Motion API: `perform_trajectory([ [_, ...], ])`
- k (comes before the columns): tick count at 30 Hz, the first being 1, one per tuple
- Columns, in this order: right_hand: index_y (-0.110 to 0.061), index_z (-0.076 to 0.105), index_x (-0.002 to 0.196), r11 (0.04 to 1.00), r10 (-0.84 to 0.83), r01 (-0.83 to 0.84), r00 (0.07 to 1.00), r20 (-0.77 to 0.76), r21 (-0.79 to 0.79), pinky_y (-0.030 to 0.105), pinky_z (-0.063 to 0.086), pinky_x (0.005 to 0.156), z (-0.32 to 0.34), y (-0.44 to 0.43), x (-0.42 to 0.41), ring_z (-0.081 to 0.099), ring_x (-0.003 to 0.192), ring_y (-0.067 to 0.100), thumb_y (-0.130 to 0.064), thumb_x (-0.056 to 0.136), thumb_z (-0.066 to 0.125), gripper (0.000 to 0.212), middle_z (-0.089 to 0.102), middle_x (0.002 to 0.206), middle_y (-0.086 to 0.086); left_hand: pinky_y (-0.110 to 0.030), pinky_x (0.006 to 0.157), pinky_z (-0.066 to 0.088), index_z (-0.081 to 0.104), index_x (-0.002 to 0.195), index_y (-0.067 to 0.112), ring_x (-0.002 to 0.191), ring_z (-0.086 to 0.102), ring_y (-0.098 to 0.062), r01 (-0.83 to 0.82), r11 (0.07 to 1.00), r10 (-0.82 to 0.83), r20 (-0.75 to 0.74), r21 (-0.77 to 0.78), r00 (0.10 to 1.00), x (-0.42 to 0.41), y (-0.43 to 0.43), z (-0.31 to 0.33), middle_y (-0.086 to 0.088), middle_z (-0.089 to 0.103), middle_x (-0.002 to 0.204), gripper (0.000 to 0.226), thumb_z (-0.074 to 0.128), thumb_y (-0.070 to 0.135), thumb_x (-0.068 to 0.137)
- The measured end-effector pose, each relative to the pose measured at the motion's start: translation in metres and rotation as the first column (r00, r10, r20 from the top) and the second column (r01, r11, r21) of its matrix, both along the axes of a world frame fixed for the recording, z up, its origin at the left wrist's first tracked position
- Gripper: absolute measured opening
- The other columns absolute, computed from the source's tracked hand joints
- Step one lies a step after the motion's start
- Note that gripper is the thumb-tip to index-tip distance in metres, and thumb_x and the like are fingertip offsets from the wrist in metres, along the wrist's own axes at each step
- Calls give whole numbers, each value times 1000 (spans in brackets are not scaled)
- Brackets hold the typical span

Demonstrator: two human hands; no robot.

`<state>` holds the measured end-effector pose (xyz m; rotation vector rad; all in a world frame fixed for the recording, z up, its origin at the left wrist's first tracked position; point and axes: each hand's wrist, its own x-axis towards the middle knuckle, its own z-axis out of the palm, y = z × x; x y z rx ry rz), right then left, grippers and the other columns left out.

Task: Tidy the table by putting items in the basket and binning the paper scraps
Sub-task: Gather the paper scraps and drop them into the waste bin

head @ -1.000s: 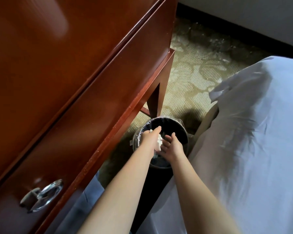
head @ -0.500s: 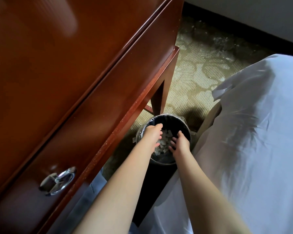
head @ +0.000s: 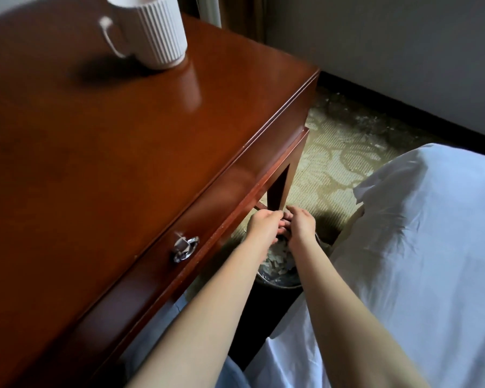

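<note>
A small round bin with a dark liner stands on the floor beside the table leg, and white paper scraps lie inside it. Both arms reach out over it. My left hand and my right hand hover just above the bin's far rim, their loosely bent fingertips touching each other. I see no paper in either hand. The basket is out of view.
The red-brown wooden table fills the left, with a white ribbed mug at its far end and a metal ring handle on its drawer. A white-sheeted bed is on the right, patterned carpet between.
The scraps dropped from my hands into the bin. Both hands then rose from inside the bin and came together above it. My view lifted, bringing the tabletop and mug into sight.
</note>
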<state>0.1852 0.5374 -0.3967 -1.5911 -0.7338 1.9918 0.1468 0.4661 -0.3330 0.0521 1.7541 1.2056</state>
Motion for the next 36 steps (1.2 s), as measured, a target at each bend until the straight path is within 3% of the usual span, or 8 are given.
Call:
perform_trajectory([
  [7,-12,50,79,991,-20,33,995,-98,133,16,30,37,70,-6,7,44,34,8,-5,90,49,13,50,59,4,-10,44,39,53,72,14,58,51,-7,-5,979,46,-193,206,980,8,-19,62,0,58,68,19,50,9,91],
  [11,-11,52,81,982,-45,84,974,-221,172,14,27,37,113,-8,10,40,35,8,-3,90,49,12,52,44,-1,-15,51,41,55,75,13,57,54,-5,45,960,53,-339,276,939,12,-27,102,-1,59,69,15,52,9,89],
  [13,-11,52,86,975,-25,82,964,-264,206,17,28,39,135,-12,11,39,42,10,-4,90,49,9,50,51,1,-10,47,40,56,84,7,51,54,2,69,939,65,-370,338,927,12,-33,124,-1,58,70,8,50,7,90],
  [18,-10,55,85,941,29,73,956,-292,330,21,29,48,189,-23,8,40,46,11,-4,88,51,8,50,57,1,-14,52,45,56,77,12,62,55,-11,55,888,151,-403,457,903,4,-45,175,-2,58,69,14,52,9,89],
  [23,-10,57,84,909,97,58,933,-345,412,14,31,38,239,-47,-3,41,37,6,-5,88,52,8,52,54,1,-16,57,44,58,88,11,66,56,-8,24,858,245,-450,513,859,-13,-68,213,1,60,75,9,52,16,92],
  [27,-10,61,86,865,252,-52,905,-342,499,17,33,44,276,-80,-21,47,44,10,-8,88,52,10,58,53,-1,-21,62,46,59,80,16,69,58,-10,-61,842,363,-479,536,799,-40,-107,235,1,63,76,12,53,18,90],
  [31,-9,61,94,741,476,-246,848,-231,625,19,35,50,300,-127,-51,50,53,11,-12,92,51,11,58,63,2,-20,59,44,58,75,19,67,58,-10,-169,815,479,-481,554,734,-76,-157,248,1,63,74,16,54,17,90],
  [36,-8,63,99,626,646,-416,751,-140,659,22,40,55,315,-195,-99,51,56,13,-14,93,50,16,57,67,4,-19,57,43,56,73,19,64,57,-8,-313,761,612,-471,568,635,-113,-231,255,2,62,72,17,54,14,90],
])
